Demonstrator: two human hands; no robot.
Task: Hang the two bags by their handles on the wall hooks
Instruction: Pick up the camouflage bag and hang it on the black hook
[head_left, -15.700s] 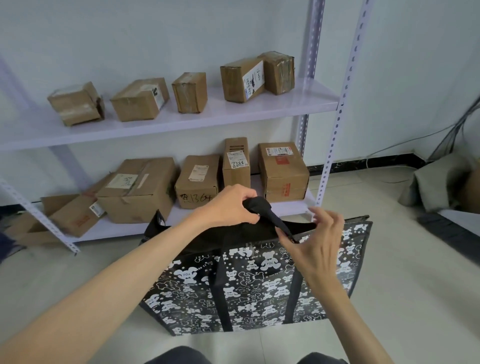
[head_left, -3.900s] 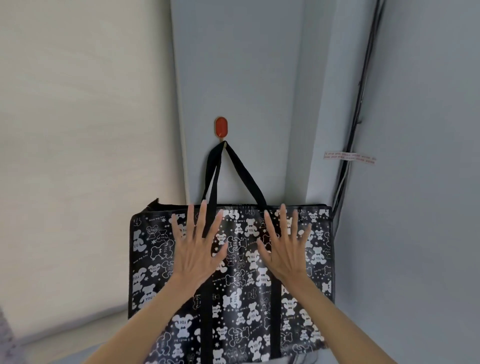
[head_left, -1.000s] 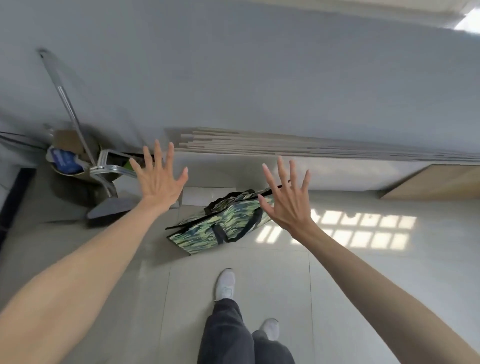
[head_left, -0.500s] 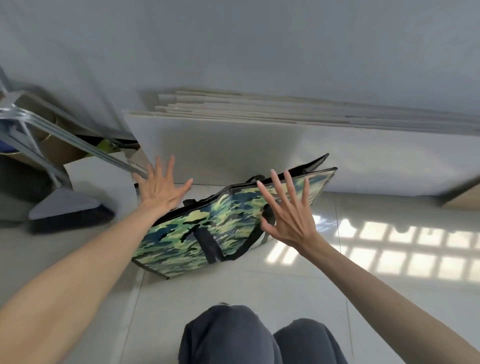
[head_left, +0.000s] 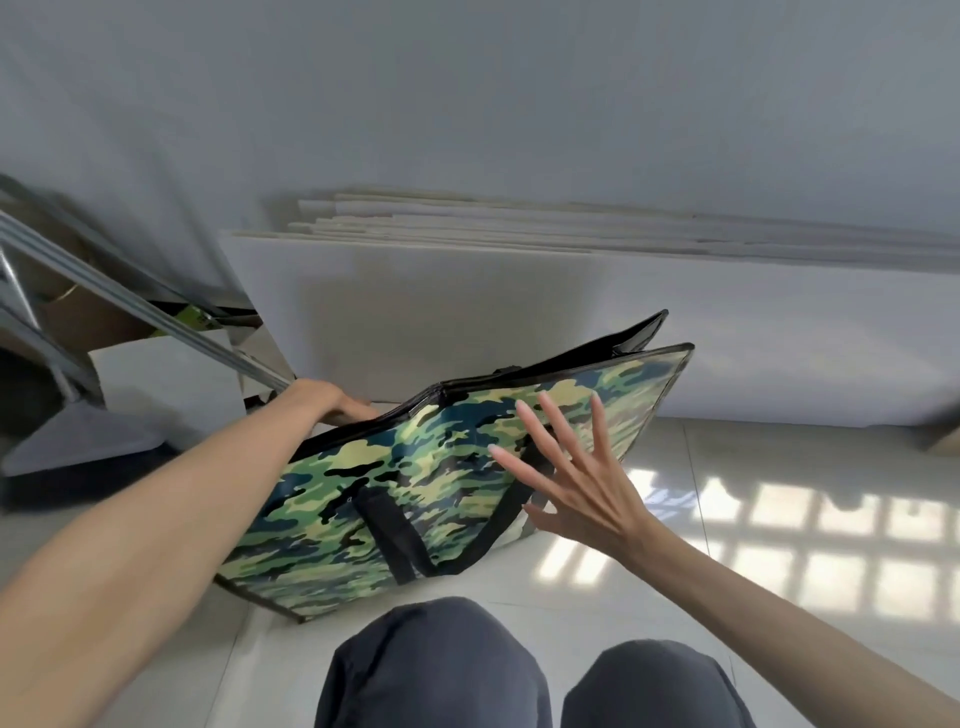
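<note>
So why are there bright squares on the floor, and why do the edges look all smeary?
Head view: sunlight falls in a grid of bright patches on the floor, right of the camo bag, most likely through a window that is out of frame; the metal bars at the left edge look streaked with motion blur; the wide lens bends the stacked boards, while the right hand stays fairly sharp.

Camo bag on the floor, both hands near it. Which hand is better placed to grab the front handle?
Probably right. The right hand, fingers spread, hovers beside the black front handle on the camo bag. The left hand reaches behind the bag's top edge, fingers hidden.
</note>
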